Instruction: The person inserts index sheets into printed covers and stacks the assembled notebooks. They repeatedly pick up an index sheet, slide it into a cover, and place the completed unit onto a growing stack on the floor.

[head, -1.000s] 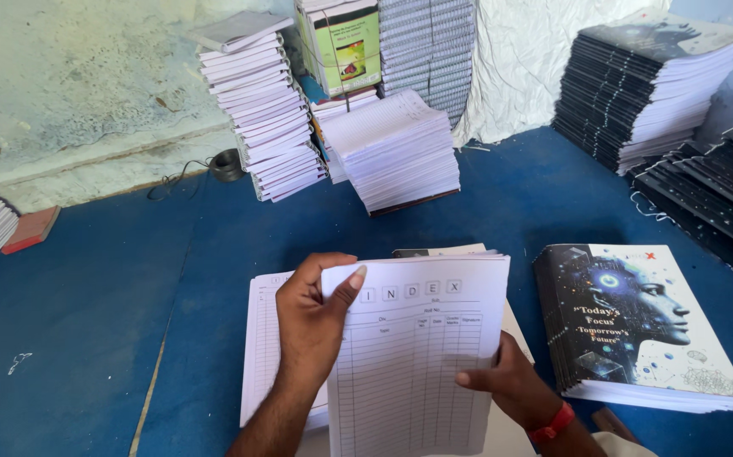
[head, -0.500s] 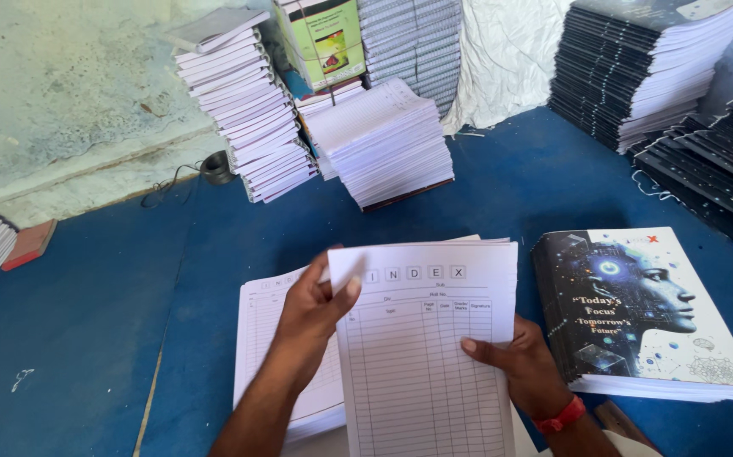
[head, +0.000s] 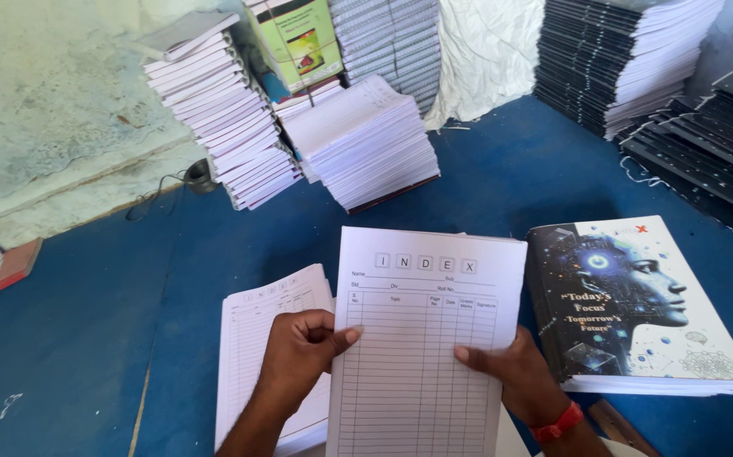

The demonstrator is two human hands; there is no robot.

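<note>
My left hand (head: 299,355) and right hand (head: 510,377) pinch the ruled index-page bundle (head: 425,338) at its side edges, thumbs on top, just left of the cover-printed notebook stack (head: 637,313).

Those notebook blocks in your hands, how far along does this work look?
Done, it seems: a low pile of covered notebooks lies at the right. In hand: the left hand and right hand hold one uncovered page block by its sides. Left: more uncovered blocks lie under the left hand, and stacks of white blocks wait behind.
</note>
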